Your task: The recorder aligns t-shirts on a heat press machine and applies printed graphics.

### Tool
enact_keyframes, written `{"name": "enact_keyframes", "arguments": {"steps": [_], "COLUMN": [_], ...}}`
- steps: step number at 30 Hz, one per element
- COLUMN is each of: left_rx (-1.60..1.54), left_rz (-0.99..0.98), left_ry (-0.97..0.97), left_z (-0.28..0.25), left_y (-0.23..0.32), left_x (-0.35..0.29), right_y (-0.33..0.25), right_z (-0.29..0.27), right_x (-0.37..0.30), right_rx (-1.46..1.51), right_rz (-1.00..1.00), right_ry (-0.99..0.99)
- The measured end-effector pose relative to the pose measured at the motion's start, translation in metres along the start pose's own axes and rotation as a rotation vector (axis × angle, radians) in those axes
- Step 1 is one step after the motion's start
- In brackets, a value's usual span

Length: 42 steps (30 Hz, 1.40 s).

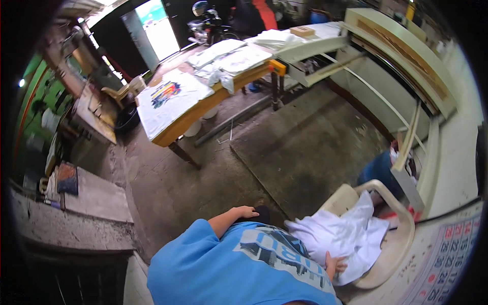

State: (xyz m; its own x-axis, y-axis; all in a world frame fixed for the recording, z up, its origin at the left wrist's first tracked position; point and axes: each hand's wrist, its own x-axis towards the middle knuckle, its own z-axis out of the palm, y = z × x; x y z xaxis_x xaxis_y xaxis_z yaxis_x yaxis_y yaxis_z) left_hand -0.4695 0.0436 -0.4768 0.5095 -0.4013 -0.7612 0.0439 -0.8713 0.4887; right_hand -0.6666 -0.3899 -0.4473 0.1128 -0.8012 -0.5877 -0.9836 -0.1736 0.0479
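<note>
I look down over my blue printed shirt (244, 264). My left hand (245, 211) rests against my dark trousers at the hip, fingers loosely curled, holding nothing. My right hand (336, 265) is partly hidden behind my shirt and grips the edge of a heap of white garments (345, 231). The heap lies on the seat of a cream plastic chair (401, 239) at my right.
A long wooden table (203, 107) carries white T-shirts, one with a colourful print (166, 94), and further piles (229, 58). A large cream machine (401, 46) fills the right side. A motorcycle (208, 25) stands by the doorway, a concrete ledge (96, 198) runs along the left, and a wall calendar (447, 259) is at lower right.
</note>
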Motion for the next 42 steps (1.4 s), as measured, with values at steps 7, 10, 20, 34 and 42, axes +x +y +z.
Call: {"name": "enact_keyframes", "arguments": {"steps": [7, 10, 20, 34, 42], "left_rx": [0.044, 0.155, 0.402, 0.378, 0.300], "left_rz": [-0.017, 0.075, 0.171, 0.145, 0.157], "left_ry": [-0.087, -0.050, -0.094, -0.073, -0.092], "left_z": [-0.023, -0.036, -0.114, -0.171, -0.173], "left_y": [0.012, 0.016, 0.033, -0.010, -0.025], "left_x": [0.024, 0.050, 0.114, 0.150, 0.135], "right_y": [-0.018, -0.016, -0.024, -0.031, -0.042], "right_z": [0.021, 0.012, 0.003, 0.007, 0.036], "right_x": [0.038, 0.034, 0.007, -0.002, -0.013], "right_rx": [-0.035, -0.094, 0.015, 0.157, 0.389], "right_rz": [0.188, 0.127, 0.200, 0.363, 0.357], "right_ry": [0.113, 0.126, 0.195, 0.176, 0.270]}}
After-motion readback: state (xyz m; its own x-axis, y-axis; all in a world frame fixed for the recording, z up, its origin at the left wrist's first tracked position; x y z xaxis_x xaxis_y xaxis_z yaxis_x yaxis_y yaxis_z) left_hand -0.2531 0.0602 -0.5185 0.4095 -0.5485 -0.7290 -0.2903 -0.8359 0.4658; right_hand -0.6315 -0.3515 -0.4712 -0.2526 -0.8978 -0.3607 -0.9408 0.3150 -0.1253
